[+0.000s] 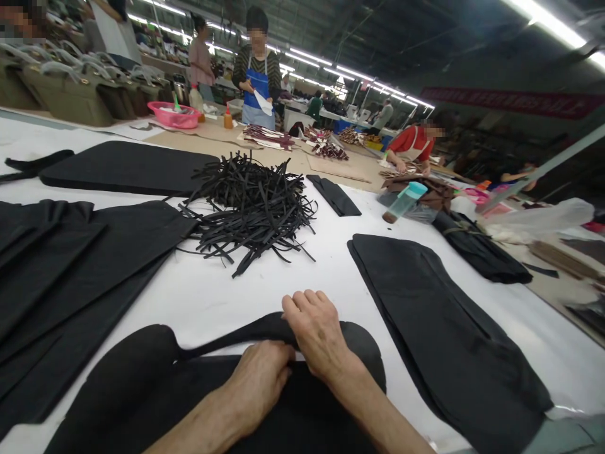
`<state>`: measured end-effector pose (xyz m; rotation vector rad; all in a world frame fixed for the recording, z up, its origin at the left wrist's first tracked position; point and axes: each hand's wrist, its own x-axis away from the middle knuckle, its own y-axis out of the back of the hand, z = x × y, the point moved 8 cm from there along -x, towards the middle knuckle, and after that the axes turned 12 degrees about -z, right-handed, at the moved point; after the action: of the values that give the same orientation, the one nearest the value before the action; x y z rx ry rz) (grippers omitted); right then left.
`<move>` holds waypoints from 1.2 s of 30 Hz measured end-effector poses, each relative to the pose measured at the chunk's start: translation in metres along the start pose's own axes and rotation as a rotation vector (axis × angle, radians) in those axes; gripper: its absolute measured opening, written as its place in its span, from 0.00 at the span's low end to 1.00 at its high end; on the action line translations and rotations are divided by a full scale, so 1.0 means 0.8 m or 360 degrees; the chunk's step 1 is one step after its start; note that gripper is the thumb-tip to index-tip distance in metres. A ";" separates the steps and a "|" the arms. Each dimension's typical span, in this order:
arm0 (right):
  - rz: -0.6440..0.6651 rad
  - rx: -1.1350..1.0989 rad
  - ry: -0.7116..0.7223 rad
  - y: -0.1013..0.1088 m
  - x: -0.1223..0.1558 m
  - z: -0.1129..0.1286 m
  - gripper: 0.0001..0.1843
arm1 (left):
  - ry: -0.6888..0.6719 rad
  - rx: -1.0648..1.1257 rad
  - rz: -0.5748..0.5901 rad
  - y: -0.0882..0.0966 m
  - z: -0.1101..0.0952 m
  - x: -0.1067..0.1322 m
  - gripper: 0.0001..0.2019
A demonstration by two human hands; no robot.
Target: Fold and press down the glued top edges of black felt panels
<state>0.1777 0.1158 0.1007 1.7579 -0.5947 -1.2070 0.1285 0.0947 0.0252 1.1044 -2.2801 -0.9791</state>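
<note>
A large black fabric panel [127, 372] with rounded upper corners lies in front of me at the table's near edge. Along its top runs a narrow black strip, raised in a low arch off the white tabletop. My right hand [316, 328] is closed over this strip, knuckles up. Just below and to the left, my left hand [265, 372] is closed at the panel's upper edge, its fingertips partly hidden under the right hand. The hands are almost touching.
Beyond my hands lies a heap of thin black strips [259, 208]. Stacked black panels lie left [70, 265] and right [435, 315], with a thick black stack [127, 167] behind. A teal-lidded bottle [405, 202] and a pink basin [174, 115] stand farther back. Co-workers stand across the table.
</note>
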 end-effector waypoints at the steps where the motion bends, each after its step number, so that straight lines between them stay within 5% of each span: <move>1: 0.0055 -0.0002 -0.0093 -0.008 0.006 -0.008 0.08 | 0.0005 -0.0047 0.0007 -0.001 0.002 0.000 0.12; 8: -0.0023 -0.0599 -0.0558 0.005 0.066 -0.027 0.15 | -0.0021 -0.0215 0.0003 0.000 0.006 -0.005 0.10; 11: 0.0141 -0.0780 -0.0454 -0.007 0.089 -0.009 0.17 | -0.0046 -0.0264 0.0002 -0.008 0.007 -0.002 0.10; 16: 0.0165 -0.0578 -0.0200 -0.033 0.108 0.004 0.15 | -0.0125 -0.0337 -0.0052 -0.001 0.022 0.023 0.09; 26: 0.0181 -0.0407 -0.0215 -0.033 0.114 0.005 0.12 | 0.0053 -0.0472 -0.0288 0.091 0.114 0.099 0.14; 30: 0.0131 -0.0389 -0.0278 -0.033 0.102 0.018 0.12 | 0.0042 -0.0381 -0.0428 0.093 0.125 0.101 0.15; 36: 0.0135 -0.0533 -0.0277 -0.050 0.074 0.064 0.08 | -0.0098 -0.0380 -0.0544 0.075 0.100 0.087 0.15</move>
<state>0.1519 0.0685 0.0316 1.3456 -0.5271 -1.3243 0.0066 0.0975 0.0219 1.3994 -1.9895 -1.3923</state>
